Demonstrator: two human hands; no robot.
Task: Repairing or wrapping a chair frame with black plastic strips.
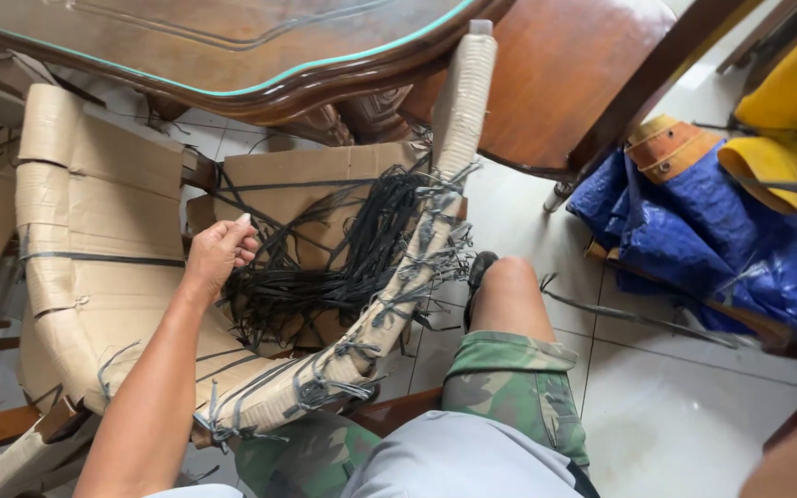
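My left hand (219,254) reaches out from the lower left with its fingers curled around thin black strips (325,267). The strips fan out in a loose bundle across the inside of a curved chair frame (417,258) wrapped in brown paper, and many are knotted along its rail. Cardboard-wrapped panels (94,212) of the same frame lie under and left of the hand. My right hand is out of view. My knee (509,295), in camouflage shorts, rests right beside the frame.
A dark wooden table with a glass top (232,55) stands over the frame at the top. A wooden chair (565,74) is at the upper right. A blue tarp bundle (721,240) and yellow items (786,101) lie on the white tiled floor at right.
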